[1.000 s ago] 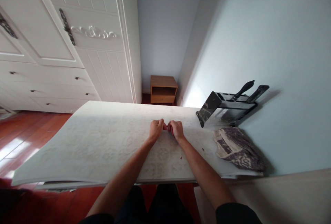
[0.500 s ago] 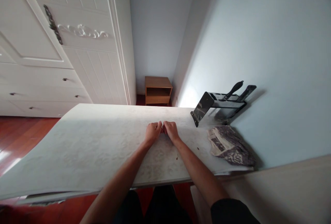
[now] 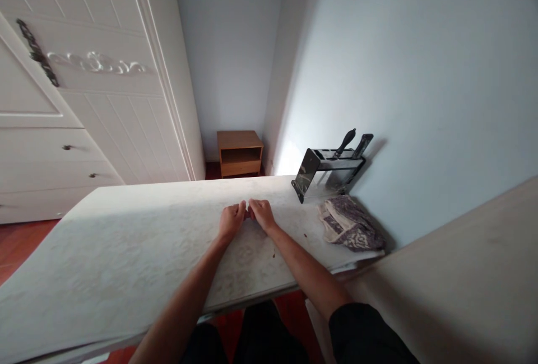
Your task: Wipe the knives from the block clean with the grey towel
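Observation:
Both of my hands rest side by side on a pale, faintly patterned tabletop (image 3: 126, 252). My left hand (image 3: 231, 221) has its fingers curled in, and my right hand (image 3: 261, 214) is curled the same way; their fingertips meet between them. They seem to pinch something small with a reddish tint, too tiny to name.
A black knife rack (image 3: 325, 165) with two dark handles stands at the table's far right by the wall. A crumpled patterned cloth (image 3: 351, 229) lies in front of it. A small wooden nightstand (image 3: 239, 153) sits in the far corner. White wardrobe doors (image 3: 84, 101) fill the left.
My head has turned right, so everything shifted left in view. My hands stay together at the same spot on the table.

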Demonstrator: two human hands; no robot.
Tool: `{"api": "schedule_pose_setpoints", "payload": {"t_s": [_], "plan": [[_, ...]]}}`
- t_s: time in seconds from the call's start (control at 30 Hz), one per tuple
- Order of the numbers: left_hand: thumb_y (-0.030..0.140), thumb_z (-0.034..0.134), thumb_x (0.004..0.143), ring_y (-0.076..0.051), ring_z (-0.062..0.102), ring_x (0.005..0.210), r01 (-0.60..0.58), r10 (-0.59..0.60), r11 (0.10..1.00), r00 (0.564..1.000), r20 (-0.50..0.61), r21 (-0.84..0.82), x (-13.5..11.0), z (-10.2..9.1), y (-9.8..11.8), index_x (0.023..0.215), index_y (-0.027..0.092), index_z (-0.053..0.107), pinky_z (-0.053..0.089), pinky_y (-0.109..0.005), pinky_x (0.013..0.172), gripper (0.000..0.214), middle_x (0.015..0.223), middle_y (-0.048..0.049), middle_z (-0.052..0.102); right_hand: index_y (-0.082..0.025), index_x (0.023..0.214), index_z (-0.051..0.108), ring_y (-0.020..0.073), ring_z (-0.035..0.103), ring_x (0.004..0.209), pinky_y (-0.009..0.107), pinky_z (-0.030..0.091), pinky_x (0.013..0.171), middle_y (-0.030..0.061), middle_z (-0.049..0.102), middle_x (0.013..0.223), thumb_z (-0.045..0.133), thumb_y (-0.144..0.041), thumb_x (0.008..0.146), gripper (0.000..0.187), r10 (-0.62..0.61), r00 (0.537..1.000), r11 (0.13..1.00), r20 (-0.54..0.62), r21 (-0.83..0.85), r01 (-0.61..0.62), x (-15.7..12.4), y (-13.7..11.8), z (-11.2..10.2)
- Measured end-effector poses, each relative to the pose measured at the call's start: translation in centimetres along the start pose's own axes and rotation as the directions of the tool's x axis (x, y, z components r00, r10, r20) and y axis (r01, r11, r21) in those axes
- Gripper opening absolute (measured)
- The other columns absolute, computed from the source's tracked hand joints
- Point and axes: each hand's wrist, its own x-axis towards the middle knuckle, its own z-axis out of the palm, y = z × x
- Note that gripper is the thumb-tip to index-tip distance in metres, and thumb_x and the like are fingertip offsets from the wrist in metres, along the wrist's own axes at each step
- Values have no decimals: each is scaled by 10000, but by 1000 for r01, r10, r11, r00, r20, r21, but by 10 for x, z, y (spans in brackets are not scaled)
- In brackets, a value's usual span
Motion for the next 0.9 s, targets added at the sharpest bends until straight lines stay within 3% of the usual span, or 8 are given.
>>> {"api": "schedule_pose_setpoints", "payload": {"t_s": [0.1, 0.2, 0.37, 0.47, 0.57, 0.67, 0.77, 0.9], "plan": [[527, 374, 890, -179, 612, 554, 6, -6, 1000, 1000, 13, -13, -2, -3, -2, 559, 178, 658, 434, -279, 611, 559, 552, -61, 645, -231, 366, 447, 146, 564, 529, 271, 458, 632, 19, 505, 432, 373, -504, 917, 620, -30, 999, 999, -35, -12, 30, -6, -7, -10], [574, 365, 878, -188, 612, 556, 17, -16, 1000, 1000, 20, -24, -4, -7, -4, 568, 174, 655, 443, -286, 597, 583, 544, -58, 632, -227, 398, 470, 167, 604, 616, 279, 476, 668, 41, 545, 486, 318, -559, 935, 648, -68, 995, 996, -69, -71, 63, -15, -17, -40], [590, 498, 813, -201, 659, 671, 20, -13, 996, 997, 82, -82, -2, -7, 5, 793, 148, 676, 501, -311, 653, 477, 757, -75, 702, -201, 627, 632, 197, 611, 753, 315, 491, 764, 72, 657, 748, 368, -497, 927, 497, -96, 974, 939, -204, -343, 21, -28, -31, -143], [576, 643, 737, -217, 679, 823, 19, -5, 992, 993, 118, -124, 9, 5, 24, 1092, 135, 612, 535, -336, 719, 567, 995, -112, 696, -171, 925, 680, 271, 554, 1088, 390, 407, 986, 133, 651, 1076, 516, -343, 853, 248, -93, 927, 827, -362, -547, -130, -40, -30, -209], [548, 730, 699, -242, 653, 1015, 21, 22, 969, 984, 174, -245, 28, 28, 54, 1294, 141, 475, 541, -372, 829, 765, 1202, -170, 615, -91, 1181, 599, 359, 419, 1278, 494, 292, 1077, 228, 539, 1296, 569, -236, 798, 411, -37, 858, 674, -512, -647, -357, -57, -18, -254], [505, 816, 637, -302, 548, 1220, 7, 75, 932, 974, 212, -362, 48, 61, 86, 1421, 150, 341, 497, -424, 949, 983, 1364, -219, 496, -66, 1188, 602, 364, 533, 1165, 490, 372, 1007, 239, 607, 1177, 533, -270, 842, 407, 60, 817, 552, -573, -663, -505, -72, -1, -273], [455, 872, 576, -344, 390, 1371, 29, 77, 930, 959, 272, -366, 66, 100, 107, 1510, 158, 184, 398, -462, 1065, 1198, 1483, -253, 361, -115, 1219, 606, 312, 604, 1075, 412, 428, 952, 180, 656, 1119, 505, -335, 879, 418, 96, 815, 487, -571, -687, -539, -77, 12, -279], [386, 946, 410, -370, 198, 1464, 0, 106, 936, 953, 284, -352, 85, 148, 115, 1540, 169, 81, 211, -471, 1172, 1439, 1564, -261, 208, -136, 1237, 608, 290, 607, 1088, 373, 431, 945, 155, 659, 1163, 480, -360, 894, 429, 70, 814, 466, -577, -702, -538, -76, 19, -281]]}}
